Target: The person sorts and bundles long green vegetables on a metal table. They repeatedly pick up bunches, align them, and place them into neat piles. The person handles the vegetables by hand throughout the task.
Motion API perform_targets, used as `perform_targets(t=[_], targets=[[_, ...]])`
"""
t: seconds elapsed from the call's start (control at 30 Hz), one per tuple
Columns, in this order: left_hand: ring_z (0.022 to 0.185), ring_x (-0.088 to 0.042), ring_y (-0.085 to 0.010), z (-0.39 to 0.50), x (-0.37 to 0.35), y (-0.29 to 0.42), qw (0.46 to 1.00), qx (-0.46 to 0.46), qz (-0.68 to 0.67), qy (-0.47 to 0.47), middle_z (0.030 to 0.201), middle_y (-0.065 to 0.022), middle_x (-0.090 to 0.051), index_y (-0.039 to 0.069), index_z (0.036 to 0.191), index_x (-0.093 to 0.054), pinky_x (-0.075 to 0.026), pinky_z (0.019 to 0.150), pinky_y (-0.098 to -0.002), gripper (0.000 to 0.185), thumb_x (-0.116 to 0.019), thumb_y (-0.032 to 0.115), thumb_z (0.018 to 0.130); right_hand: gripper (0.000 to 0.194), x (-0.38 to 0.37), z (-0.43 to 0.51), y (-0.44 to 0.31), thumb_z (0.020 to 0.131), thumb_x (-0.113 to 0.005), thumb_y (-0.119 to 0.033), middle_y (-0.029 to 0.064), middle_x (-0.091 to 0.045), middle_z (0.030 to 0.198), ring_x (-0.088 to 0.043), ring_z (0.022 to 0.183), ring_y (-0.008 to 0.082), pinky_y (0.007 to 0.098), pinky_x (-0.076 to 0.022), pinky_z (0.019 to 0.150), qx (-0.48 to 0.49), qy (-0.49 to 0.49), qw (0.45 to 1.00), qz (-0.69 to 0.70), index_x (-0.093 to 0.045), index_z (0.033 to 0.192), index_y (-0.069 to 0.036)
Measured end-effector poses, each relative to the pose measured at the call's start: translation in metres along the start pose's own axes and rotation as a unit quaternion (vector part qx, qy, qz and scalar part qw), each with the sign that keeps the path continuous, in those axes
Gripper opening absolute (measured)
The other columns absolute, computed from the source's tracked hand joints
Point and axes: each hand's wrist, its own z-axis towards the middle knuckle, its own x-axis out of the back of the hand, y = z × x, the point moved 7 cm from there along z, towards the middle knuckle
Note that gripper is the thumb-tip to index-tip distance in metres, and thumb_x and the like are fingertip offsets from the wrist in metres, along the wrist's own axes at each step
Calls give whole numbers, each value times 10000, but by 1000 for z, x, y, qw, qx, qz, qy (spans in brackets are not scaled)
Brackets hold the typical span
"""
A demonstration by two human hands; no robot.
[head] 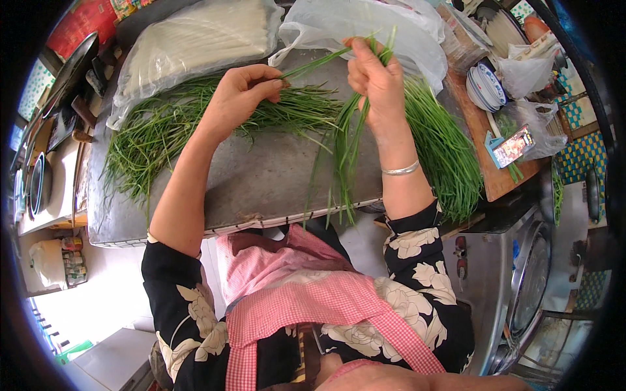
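Observation:
My right hand (375, 73) is closed around a small bunch of green garlic chives (346, 151), whose long leaves hang past the wrist toward the table's front edge. A few strands (318, 63) stretch from that fist across to my left hand (237, 97), which pinches their ends between thumb and fingers. Below the left hand, a loose, tangled pile of chives (146, 127) spreads over the grey tabletop (288, 171). To the right of my right forearm lies a thicker, straighter heap of chives (442, 156), its leaves pointing toward me and hanging over the edge.
Behind the piles are a clear bag of pale strips (200, 41) and a white plastic bag (362, 22). On the right, a wooden board (472, 117) bears stacked bowls (484, 88) and a propped phone (513, 146). Knife handles (84, 111) and a wok (73, 68) line the left.

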Motion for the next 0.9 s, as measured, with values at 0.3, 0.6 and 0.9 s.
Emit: perform_targets(t=[0.3,0.6,0.9], targets=[[769,-645,-111,-2,50,-5,970,-6,211,119,769,-87,-695,23,1105,-716,-491,705,-296,210,-657,98,918,203,19,4,-19,1021,-624,-254,-92,-333,651,-279,546,19,206,-195,481,4,-21,977,214,-622,1068,-56],[917,-701,-220,-10,37,25,954,-115,231,154,997,-103,-716,49,1071,-746,-519,814,-332,223,-709,61,852,156,13,6,-19,1042,-563,-232,-20,-507,931,-370,648,59,201,-306,514,-20,-101,961,257,-606,1046,-82],[917,-673,-277,-19,-25,35,933,-249,253,-66,995,-102,-697,58,1044,-748,-518,777,-360,304,-807,121,753,154,7,4,-25,1076,-496,-214,-29,-500,823,-332,666,69,204,-305,531,-9,-203,941,272,-568,1092,-79]])
